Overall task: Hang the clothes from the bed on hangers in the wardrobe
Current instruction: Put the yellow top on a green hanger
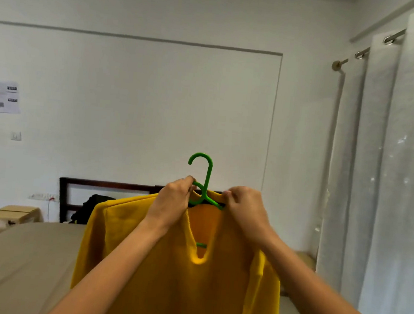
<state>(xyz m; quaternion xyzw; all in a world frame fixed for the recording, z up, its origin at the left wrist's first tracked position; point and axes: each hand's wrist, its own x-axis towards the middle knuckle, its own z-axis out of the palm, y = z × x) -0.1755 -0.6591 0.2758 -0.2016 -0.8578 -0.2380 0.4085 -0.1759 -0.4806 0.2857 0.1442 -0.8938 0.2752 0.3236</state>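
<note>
I'm looking across a bed (16, 265) under a flat beige sheet towards a plain white wall. A dark wooden headboard (108, 184) stands at the far end and long white curtains (399, 173) hang down the right side.

My view is centred on two raised bare arms. The left hand (171, 204) is clenched, its fingers curled round the neckline of a mustard-yellow knitted top (165, 278), just left of the stem of a bright green plastic hanger (208, 174). The right hand (246, 210) is curled too, pinching the neckline just right of that stem. The hanger's hook rises upright between the two hands and above them, and its sloping arms run into the collar under the fingers. A short green bar shows through the slit at the top's neck opening.

The top hangs down from both hands, in front of the forearms' far side and above the sheet. Its left shoulder juts out sideways.

Farther out, a black bundle (89, 206) sits against the headboard, a cardboard box (15, 215) stands beside the bed on the left, and a printed paper sheet (8, 97) is stuck to the wall.
</note>
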